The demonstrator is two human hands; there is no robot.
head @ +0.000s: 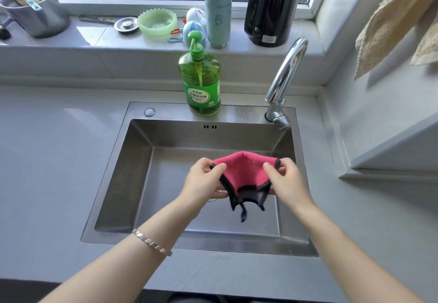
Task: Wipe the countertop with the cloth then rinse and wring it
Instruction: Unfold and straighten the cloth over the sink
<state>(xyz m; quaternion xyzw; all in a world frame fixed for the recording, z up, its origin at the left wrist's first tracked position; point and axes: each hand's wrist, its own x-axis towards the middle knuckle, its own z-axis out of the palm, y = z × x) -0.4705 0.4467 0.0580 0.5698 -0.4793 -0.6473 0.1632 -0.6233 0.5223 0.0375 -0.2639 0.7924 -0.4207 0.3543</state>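
A pink cloth (244, 171) with black edging hangs over the steel sink (132, 174), held between both hands. My left hand (205, 179) pinches its left corner and my right hand (288, 180) pinches its right corner. The cloth sags in the middle, and a black loop dangles below it. The grey countertop (54, 160) surrounds the sink. A chrome faucet (284, 77) stands at the sink's back right, with no water running from it.
A green dish soap bottle (201, 82) stands on the sink's back rim. On the window ledge are a grey pot (35, 11), a green dish (157, 21), a blue flask (218, 13) and a black kettle (272, 8). Beige towels (393, 23) hang at the right.
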